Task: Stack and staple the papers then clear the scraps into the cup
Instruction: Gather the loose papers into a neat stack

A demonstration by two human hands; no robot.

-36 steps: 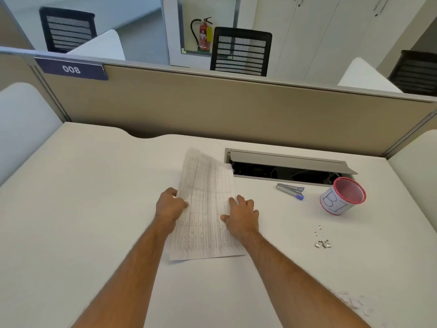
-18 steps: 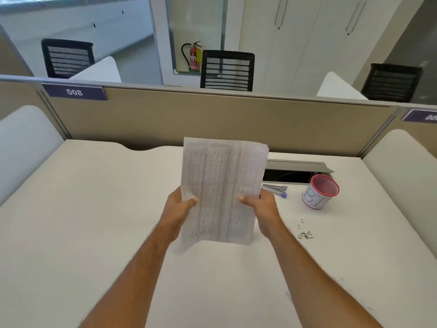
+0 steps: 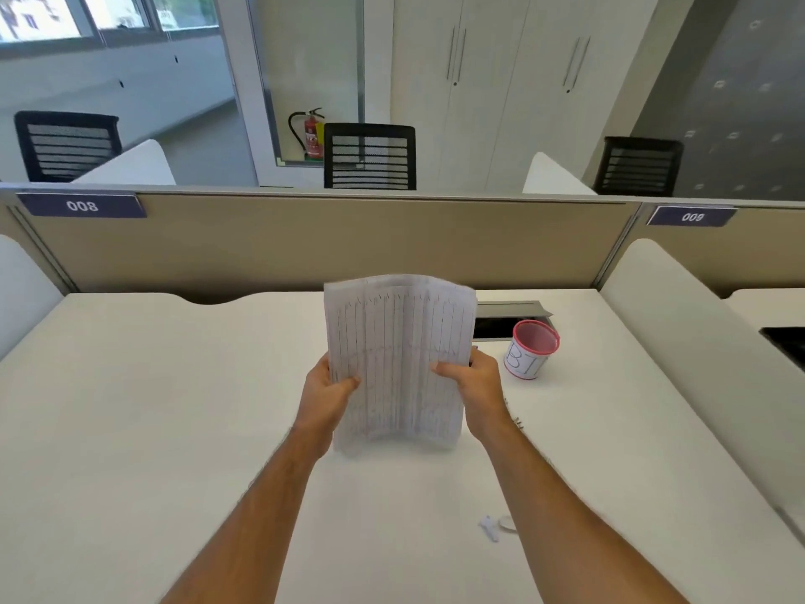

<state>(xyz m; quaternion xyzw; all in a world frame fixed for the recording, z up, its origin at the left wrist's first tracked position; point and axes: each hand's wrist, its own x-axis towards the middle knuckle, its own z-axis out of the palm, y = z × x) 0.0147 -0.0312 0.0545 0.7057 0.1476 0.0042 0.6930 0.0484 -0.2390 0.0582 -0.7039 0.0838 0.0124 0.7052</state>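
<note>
I hold a stack of printed papers upright over the white desk, its lower edge just above or on the surface. My left hand grips its left edge and my right hand grips its right edge, thumbs on the front. The sheets bow slightly. A white cup with a red rim stands to the right of the papers. A few small paper scraps lie near my right forearm. Tiny staple bits peek out beside my right wrist. The stapler is hidden behind the papers.
A beige partition closes the desk's far side, with an open cable hatch behind the cup. White side dividers bound the desk on the right and left. Black chairs stand beyond the partition.
The papers went from lying flat on the desk to standing upright in both hands. My view has tilted upward, and the stapler is now hidden behind the sheets.
</note>
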